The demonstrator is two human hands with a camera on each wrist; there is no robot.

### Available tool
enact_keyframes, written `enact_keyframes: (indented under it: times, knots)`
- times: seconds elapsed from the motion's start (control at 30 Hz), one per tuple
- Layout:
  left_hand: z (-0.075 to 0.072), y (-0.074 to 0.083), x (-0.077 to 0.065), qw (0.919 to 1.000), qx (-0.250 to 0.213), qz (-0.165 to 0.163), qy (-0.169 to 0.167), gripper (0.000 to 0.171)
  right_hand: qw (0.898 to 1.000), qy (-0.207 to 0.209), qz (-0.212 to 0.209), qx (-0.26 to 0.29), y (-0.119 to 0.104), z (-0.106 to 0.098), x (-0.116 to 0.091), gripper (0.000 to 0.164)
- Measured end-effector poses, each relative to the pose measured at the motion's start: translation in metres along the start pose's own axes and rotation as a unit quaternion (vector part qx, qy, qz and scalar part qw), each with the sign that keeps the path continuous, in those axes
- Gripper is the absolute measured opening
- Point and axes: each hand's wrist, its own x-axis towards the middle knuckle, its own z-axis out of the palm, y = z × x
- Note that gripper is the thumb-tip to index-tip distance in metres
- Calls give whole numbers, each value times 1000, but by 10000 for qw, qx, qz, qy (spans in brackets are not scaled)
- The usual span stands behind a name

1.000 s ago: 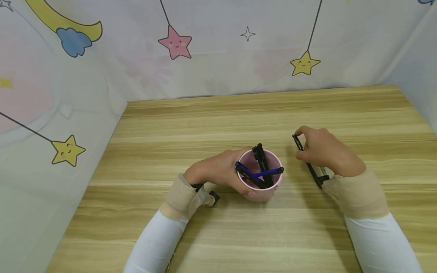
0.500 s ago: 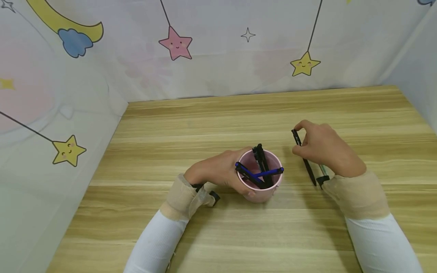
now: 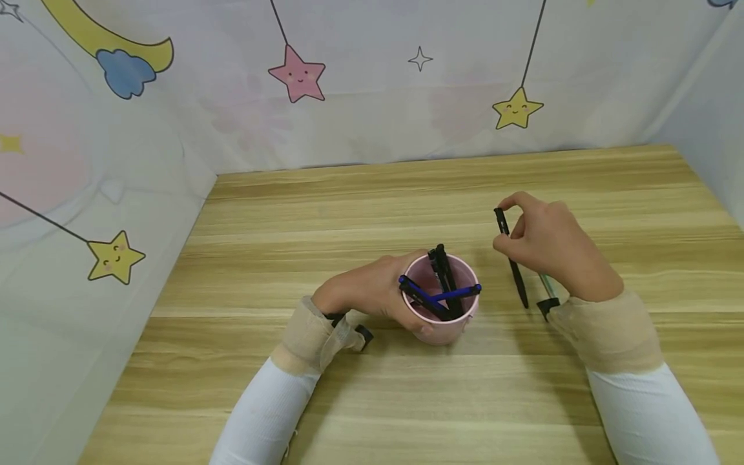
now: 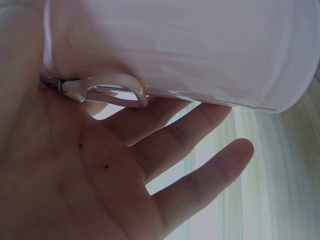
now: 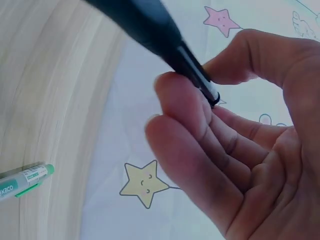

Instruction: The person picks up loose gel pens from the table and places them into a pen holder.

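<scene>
A pink cup stands upright on the wooden table, and my left hand grips its side. In the left wrist view the cup has a small handle-like loop near my palm, with some fingers behind the wall and one finger apart from it. Several black and blue pens lean inside the cup. Right of it, my right hand pinches a black pen near its upper end, tip slanting down towards the table. The same pen looms large in the right wrist view.
A clear pen with green ends lies on the table beneath my right hand, mostly hidden in the head view. The wooden tabletop meets a white printed cloth at the back and left.
My right hand has risen and shifted slightly away from me with the black pen, which now hangs steeper. The left hand and the cup stay put.
</scene>
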Motion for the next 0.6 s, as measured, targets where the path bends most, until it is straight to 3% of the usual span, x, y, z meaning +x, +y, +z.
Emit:
enact_keyframes:
  times: [0.3, 0.6]
  knots:
    - [-1, 1, -1, 10000, -90, -8, -22, 81, 9997, 239, -39, -7, -3, 0, -1, 45]
    - [-1, 1, -1, 9999, -114, 21, -44, 82, 9969, 742, -197, 163, -5, 0, -2, 45]
